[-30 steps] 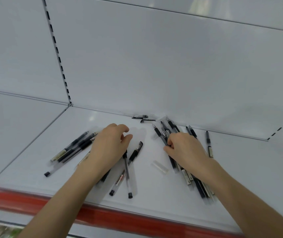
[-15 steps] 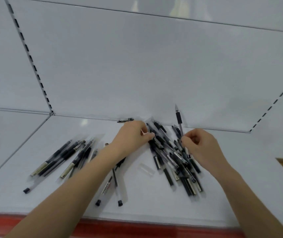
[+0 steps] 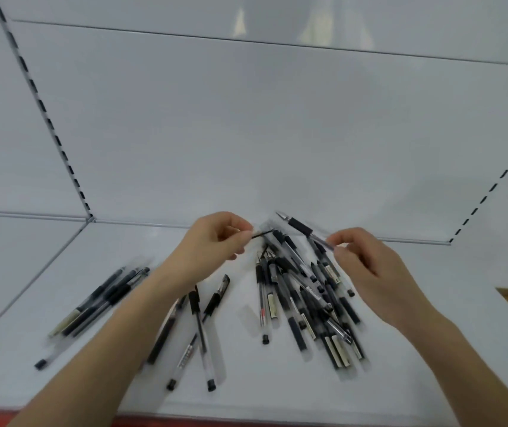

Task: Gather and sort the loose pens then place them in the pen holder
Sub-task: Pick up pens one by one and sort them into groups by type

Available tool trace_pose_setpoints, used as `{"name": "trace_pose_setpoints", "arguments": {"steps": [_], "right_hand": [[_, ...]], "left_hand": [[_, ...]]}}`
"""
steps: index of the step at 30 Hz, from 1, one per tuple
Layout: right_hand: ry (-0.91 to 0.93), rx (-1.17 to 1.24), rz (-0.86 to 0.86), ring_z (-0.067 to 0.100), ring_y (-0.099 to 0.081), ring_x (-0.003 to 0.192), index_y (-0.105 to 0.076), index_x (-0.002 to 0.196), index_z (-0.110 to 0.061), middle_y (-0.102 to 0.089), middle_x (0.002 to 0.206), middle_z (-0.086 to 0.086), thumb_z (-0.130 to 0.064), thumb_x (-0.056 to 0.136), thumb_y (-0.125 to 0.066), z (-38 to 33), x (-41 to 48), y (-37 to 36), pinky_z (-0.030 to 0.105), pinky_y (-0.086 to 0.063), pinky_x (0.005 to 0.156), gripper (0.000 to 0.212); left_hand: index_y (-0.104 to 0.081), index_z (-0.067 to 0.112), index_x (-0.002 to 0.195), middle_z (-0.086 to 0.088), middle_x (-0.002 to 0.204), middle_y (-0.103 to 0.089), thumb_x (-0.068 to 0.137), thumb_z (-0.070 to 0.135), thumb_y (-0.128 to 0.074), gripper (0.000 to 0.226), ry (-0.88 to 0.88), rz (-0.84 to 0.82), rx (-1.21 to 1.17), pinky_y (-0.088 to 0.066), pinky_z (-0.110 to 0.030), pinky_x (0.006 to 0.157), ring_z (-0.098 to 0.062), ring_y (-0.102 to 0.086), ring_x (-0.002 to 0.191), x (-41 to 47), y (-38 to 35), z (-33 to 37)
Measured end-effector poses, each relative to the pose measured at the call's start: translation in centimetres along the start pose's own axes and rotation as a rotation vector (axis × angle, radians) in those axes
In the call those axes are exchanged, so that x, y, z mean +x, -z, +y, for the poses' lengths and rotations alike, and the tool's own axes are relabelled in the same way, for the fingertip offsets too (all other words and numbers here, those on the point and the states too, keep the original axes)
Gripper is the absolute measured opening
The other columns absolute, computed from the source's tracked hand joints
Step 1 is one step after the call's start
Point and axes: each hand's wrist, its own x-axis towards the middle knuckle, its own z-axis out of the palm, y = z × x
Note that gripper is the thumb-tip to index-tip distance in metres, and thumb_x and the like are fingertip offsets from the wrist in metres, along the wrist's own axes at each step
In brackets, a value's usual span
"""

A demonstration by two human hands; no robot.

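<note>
Pinching a black sliver in my left hand, right hand nipping a light, slick pen behind its rubber grip.

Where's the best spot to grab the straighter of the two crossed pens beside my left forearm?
I'd pinch that pen by its clear lower barrel, from the shelf's front: this end lies bare, while its upper part crosses the other pen.

Left hand pinches a thin black piece; right hand pinches a pen.
</note>
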Motion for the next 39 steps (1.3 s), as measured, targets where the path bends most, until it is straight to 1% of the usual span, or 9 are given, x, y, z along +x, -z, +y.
{"name": "trace_pose_setpoints", "arguments": {"steps": [3, 5, 8, 12, 15, 21, 31, 35, 39], "right_hand": [[0.143, -0.037, 0.003, 0.004, -0.041, 0.046, -0.064, 0.080, -0.030, -0.047, 0.050, -0.012, -0.022, 0.087, -0.061, -1.5, -0.4, 1.0, 0.007, -0.033, 0.048, 0.011], [0.186, -0.038, -0.033, 0.004, -0.045, 0.048, -0.065, 0.080, -0.034, -0.052, 0.052, -0.015, -0.032, 0.084, -0.064, -2.1, -0.5, 1.3, 0.006, -0.034, 0.049, 0.004], [0.232, -0.063, -0.076, 0.003, -0.047, 0.048, -0.061, 0.083, -0.043, -0.056, 0.054, -0.019, -0.039, 0.079, -0.063, -2.7, -0.4, 1.6, 0.007, -0.035, 0.048, 0.005], [0.259, -0.088, -0.122, 0.002, -0.048, 0.050, -0.062, 0.084, -0.043, -0.057, 0.056, -0.020, -0.040, 0.076, -0.058, -3.0, -0.3, 1.5, 0.006, -0.035, 0.050, 0.010], [0.280, -0.099, -0.151, 0.000, -0.050, 0.053, -0.062, 0.086, -0.043, -0.059, 0.059, -0.022, -0.047, 0.075, -0.057, -2.8, -0.3, 1.4, 0.005, -0.035, 0.053, 0.013], [0.303, -0.081, -0.134, 0.002, -0.047, 0.052, -0.061, 0.085, -0.039, -0.060, 0.062, -0.010, -0.051, 0.074, -0.050, -2.4, -0.8, 0.5, 0.006, -0.035, 0.052, 0.020], [0.272, -0.040, -0.118, 0.005, -0.039, 0.049, -0.062, 0.078, -0.032, -0.053, 0.059, 0.003, -0.045, 0.078, -0.053, -2.0, -1.7, -0.6, 0.010, -0.032, 0.050, 0.016], [0.134, -0.030, -0.253, 0.003, -0.051, 0.050, -0.063, 0.073, -0.029, -0.059, 0.058, -0.006, -0.024, 0.088, -0.057, -2.5, -1.7, -2.1, 0.011, -0.039, 0.051, 0.017], [0.049, -0.133, -0.451, -0.001, -0.063, 0.060, -0.065, 0.079, -0.019, -0.064, 0.064, -0.014, -0.033, 0.094, -0.044, -2.7, -1.6, -3.5, 0.008, -0.042, 0.057, 0.029]], "left_hand": [[-0.062, 0.014, 0.086, -0.004, 0.076, -0.063, 0.089, 0.006, -0.054, 0.011, 0.019, 0.011, -0.234, -0.055, -0.018, 0.068, -0.006, -0.064, 0.065, -1.9, 1.5, 0.8], [-0.062, 0.012, 0.087, -0.004, 0.073, -0.062, 0.089, 0.004, -0.054, 0.012, 0.005, 0.019, -0.286, -0.055, -0.020, 0.071, -0.006, -0.063, 0.063, -2.7, 2.0, 1.2], [-0.064, 0.012, 0.087, -0.003, 0.072, -0.061, 0.087, 0.003, -0.054, 0.013, -0.021, 0.026, -0.275, -0.056, -0.020, 0.073, -0.006, -0.062, 0.063, -3.5, 2.3, 1.6], [-0.065, 0.009, 0.091, -0.010, 0.076, -0.056, 0.086, 0.002, -0.056, 0.013, -0.046, 0.013, -0.223, -0.054, -0.015, 0.071, -0.004, -0.063, 0.063, -4.0, 2.2, 2.2], [-0.067, 0.015, 0.086, -0.004, 0.072, -0.059, 0.085, 0.002, -0.057, 0.016, -0.069, 0.001, -0.188, -0.051, -0.012, 0.065, -0.002, -0.062, 0.061, -4.3, 2.0, 2.4], [-0.068, 0.016, 0.082, 0.003, 0.065, -0.065, 0.085, 0.001, -0.057, 0.018, -0.096, -0.013, -0.204, -0.050, -0.015, 0.061, -0.003, -0.062, 0.061, -4.3, 1.0, 2.9], [-0.068, 0.012, 0.081, -0.001, 0.067, -0.068, 0.085, 0.000, -0.057, 0.017, -0.100, -0.043, -0.157, -0.051, -0.015, 0.064, -0.006, -0.063, 0.063, -4.3, 0.9, 2.3], [-0.066, 0.009, 0.085, -0.003, 0.075, -0.067, 0.090, 0.003, -0.051, 0.017, 0.074, 0.000, -0.324, -0.055, -0.018, 0.066, -0.007, -0.066, 0.065, -4.4, 0.6, 0.7], [-0.060, 0.010, 0.085, -0.009, 0.080, -0.064, 0.093, -0.001, -0.044, 0.021, 0.163, 0.148, -0.367, -0.056, -0.016, 0.061, -0.015, -0.064, 0.070, -4.0, 0.9, -1.1]]}}
